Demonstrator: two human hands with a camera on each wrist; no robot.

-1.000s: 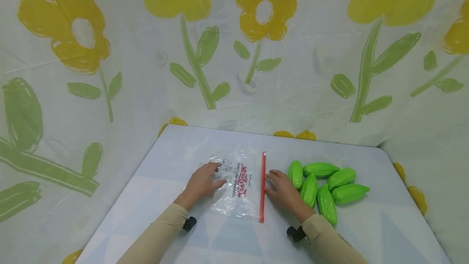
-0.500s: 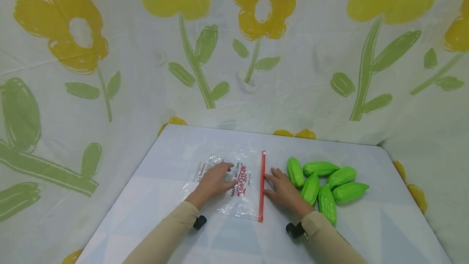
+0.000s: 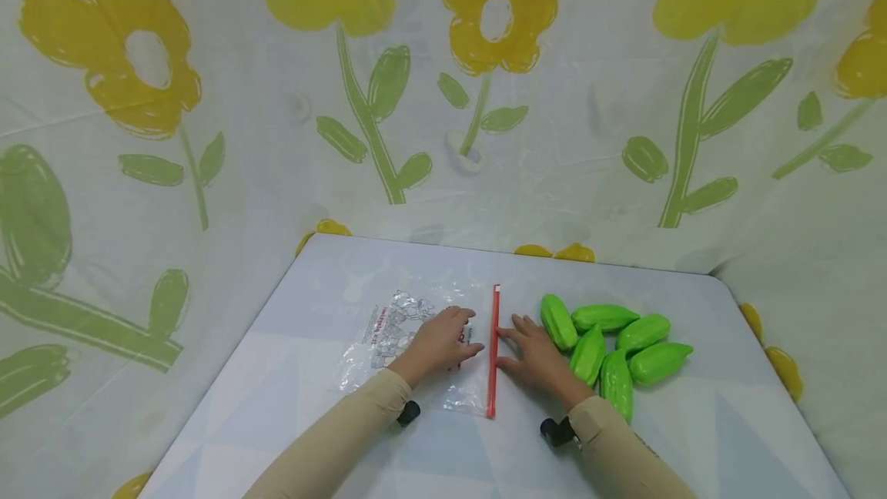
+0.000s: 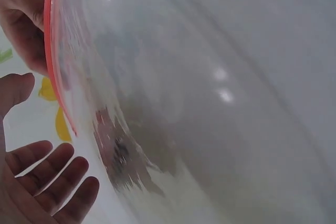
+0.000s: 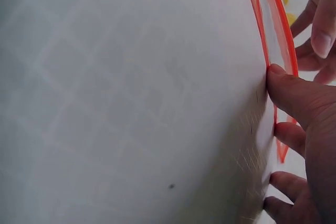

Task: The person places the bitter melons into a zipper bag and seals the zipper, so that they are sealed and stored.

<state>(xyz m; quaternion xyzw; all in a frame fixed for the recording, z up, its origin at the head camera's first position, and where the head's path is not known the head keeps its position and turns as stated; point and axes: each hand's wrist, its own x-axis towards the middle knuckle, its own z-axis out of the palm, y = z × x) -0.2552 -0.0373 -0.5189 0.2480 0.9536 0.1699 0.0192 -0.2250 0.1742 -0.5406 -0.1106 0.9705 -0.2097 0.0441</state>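
Observation:
A clear plastic zip bag with red and black print lies flat on the table, its red zip edge toward the right. My left hand hovers over the printed part, fingers loosely spread and holding nothing. Along the zip's right side, my right hand touches the red edge with thumb and fingertips. In the right wrist view, the thumb and index finger meet that edge apart from each other, and the red strips look slightly parted. Beside this hand lie several bright green ridged fruits, like star fruit.
The pale table has a triangle pattern. A white curtain printed with yellow flowers hangs behind it and at both sides. A small black wrist camera sits by the right sleeve, with another by the left sleeve.
My left hand has moved right across the bag toward the red zip edge. The right hand has stayed nearly in place. The leftmost green fruit has tilted slightly.

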